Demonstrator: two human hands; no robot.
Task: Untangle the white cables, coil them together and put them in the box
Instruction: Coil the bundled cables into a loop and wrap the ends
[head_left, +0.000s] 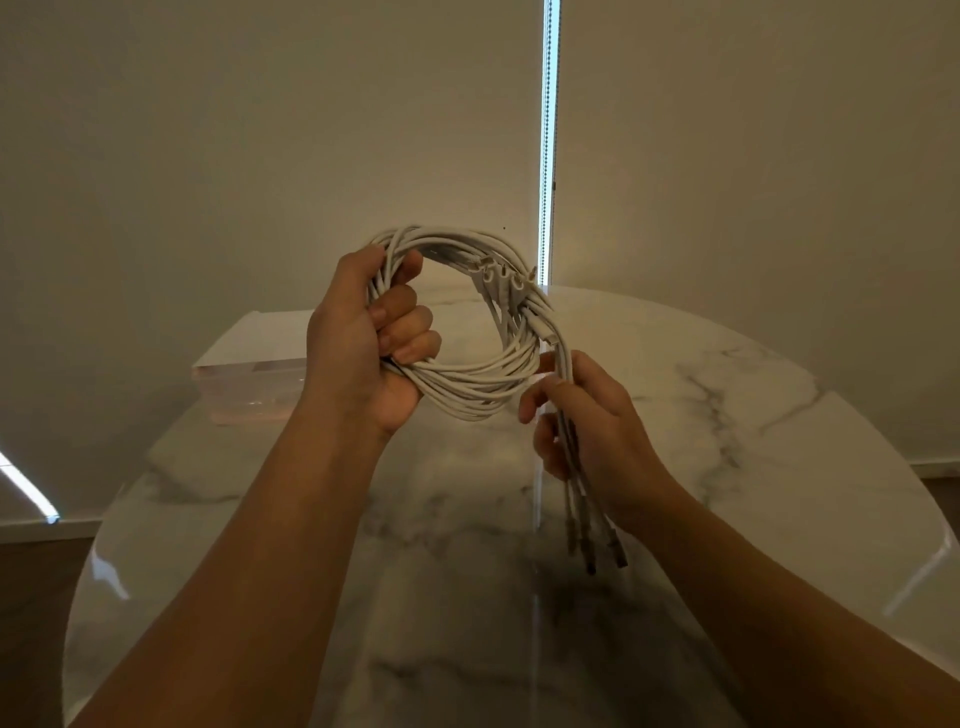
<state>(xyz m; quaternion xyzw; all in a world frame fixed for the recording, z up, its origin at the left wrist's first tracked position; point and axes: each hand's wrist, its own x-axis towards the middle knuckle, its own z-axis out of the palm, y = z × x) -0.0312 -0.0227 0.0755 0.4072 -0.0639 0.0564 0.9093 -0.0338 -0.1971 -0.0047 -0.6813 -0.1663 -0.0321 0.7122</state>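
Several white cables (467, 384) are wound together into one round coil held up above the table. My left hand (363, 343) grips the coil's left side, fingers curled through the loop. My right hand (592, 431) holds the loose tail ends at the coil's lower right, and their plugs (597, 556) hang down below the hand. More plug ends (501, 275) stick out at the coil's upper right. The clear plastic box (244, 374) sits on the table's far left, behind my left forearm.
A round white marble table (727, 467) fills the lower view, its curved rim near on the left and right. Pale roller blinds hang behind it, with a bright gap (549, 130) between them.
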